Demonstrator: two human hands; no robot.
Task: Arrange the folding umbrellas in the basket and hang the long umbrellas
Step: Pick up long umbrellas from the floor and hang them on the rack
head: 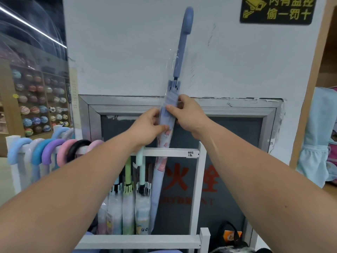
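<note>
**Holding a long umbrella up for hanging**

Head view: the left hand [147, 125] and right hand [189, 114] both grip the blue long umbrella [166, 117], upright against the wall, hook high, lower end behind the white rail [178, 152]. Hanging looks to be the step in hand; next, the hook must drop onto bare rail. Hung handles [54, 150] crowd the left, and a mint handle [140, 157] just beside could snag.
</note>
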